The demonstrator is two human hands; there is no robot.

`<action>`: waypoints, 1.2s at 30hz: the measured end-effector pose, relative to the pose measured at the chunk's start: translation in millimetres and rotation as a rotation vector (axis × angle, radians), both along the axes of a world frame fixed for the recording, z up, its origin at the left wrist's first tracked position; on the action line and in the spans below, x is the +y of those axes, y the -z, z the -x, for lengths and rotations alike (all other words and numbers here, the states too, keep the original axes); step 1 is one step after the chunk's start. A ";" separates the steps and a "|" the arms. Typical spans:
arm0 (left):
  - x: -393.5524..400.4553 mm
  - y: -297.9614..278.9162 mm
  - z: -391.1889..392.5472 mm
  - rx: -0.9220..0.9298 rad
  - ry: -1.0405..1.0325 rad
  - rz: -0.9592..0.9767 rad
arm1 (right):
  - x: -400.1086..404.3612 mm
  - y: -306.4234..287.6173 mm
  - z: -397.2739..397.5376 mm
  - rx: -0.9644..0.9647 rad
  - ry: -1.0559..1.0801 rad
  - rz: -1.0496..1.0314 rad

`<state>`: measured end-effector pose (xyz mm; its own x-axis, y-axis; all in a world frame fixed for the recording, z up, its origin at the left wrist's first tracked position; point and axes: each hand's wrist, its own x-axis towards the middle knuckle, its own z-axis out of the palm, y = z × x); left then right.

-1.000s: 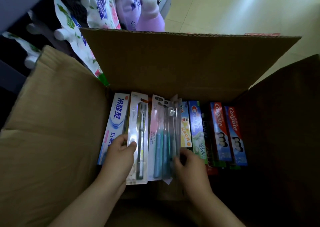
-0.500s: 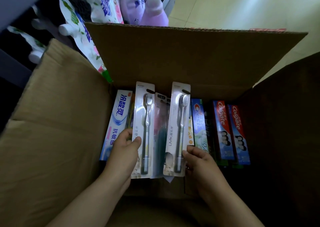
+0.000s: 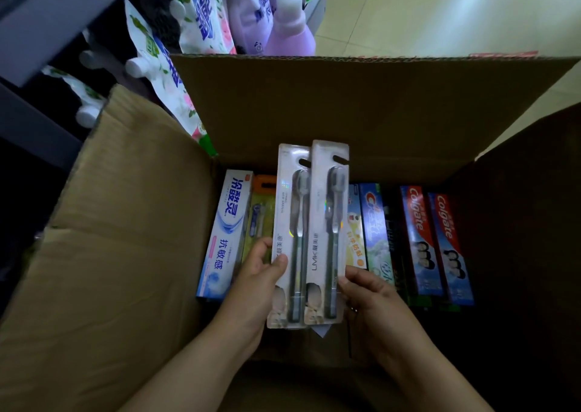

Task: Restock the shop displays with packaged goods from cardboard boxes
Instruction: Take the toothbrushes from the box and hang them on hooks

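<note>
At the far left a dark shelf [image 3: 28,122] holds floral refill pouches [image 3: 157,66] with white caps, and a purple bottle [image 3: 290,34] stands just behind the far flap of the open cardboard box [image 3: 125,254]. Inside the box, packaged goods stand on end in a row. Leftmost is a white and blue toothpaste carton [image 3: 224,232] with Chinese lettering, and just beside it a yellow-green toothbrush pack [image 3: 259,220] with an orange top.

The left hand [image 3: 257,282] grips the left toothbrush blister pack [image 3: 289,232], thumb curled over its front near the lower half and fingers behind it. This pack is lifted above the row and tilts slightly to the right. Its right edge is overlapped by the right toothbrush blister pack [image 3: 327,232], marked LMK, which the right hand [image 3: 374,304] holds by its lower right edge, fingers curled against the card. Both packs show a dark-handled brush under clear plastic.

Right of the held packs, standing in the box, come a yellow-labelled carton [image 3: 356,235], a blue Crest carton [image 3: 375,232], a dark carton [image 3: 397,245], and two red and blue Colgate cartons [image 3: 437,242] side by side. The right box flap [image 3: 534,223] is in shadow. Beyond the box lies a pale tiled floor [image 3: 440,12].
</note>
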<state>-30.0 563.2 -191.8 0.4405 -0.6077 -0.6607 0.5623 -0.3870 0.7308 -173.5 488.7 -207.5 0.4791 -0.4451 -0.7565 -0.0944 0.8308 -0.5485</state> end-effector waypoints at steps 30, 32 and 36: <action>46.5 -9.9 -32.5 -0.183 -0.186 -0.084 | 22.0 15.1 -30.7 0.540 -0.495 0.805; 49.8 -9.5 -32.4 -0.162 -0.185 -0.101 | 23.4 18.4 -39.3 0.591 -0.517 0.805; 50.0 -6.8 -31.8 -0.151 -0.182 -0.114 | 24.3 26.0 -49.4 0.716 -0.520 0.845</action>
